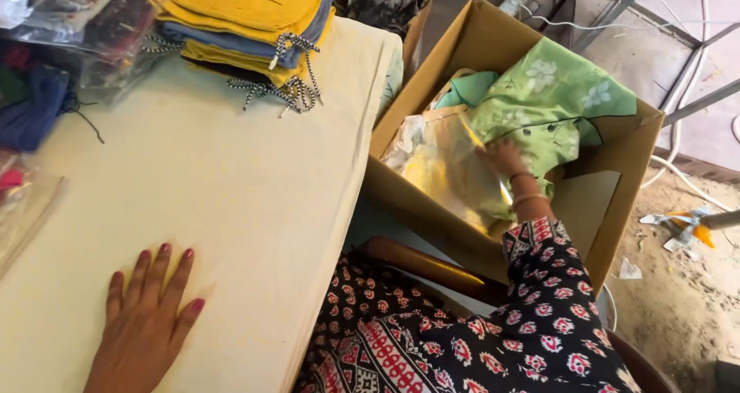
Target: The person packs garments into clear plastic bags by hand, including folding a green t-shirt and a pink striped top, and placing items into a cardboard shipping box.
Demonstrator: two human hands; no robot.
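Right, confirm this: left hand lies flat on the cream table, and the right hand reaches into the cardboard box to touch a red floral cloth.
One thing is wrong: the cloth is light green, not red. The head view shows the right hand on it inside the cardboard box, and the left hand flat on the cream table.

A stack of folded yellow cloths [247, 15] with striped cords lies on the cream-covered table [231, 192]; white cables [686, 123] cross the floor.

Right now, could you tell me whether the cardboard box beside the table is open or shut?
Open. The cardboard box has its flaps up, showing green cloth inside, and the right hand reaches into it.
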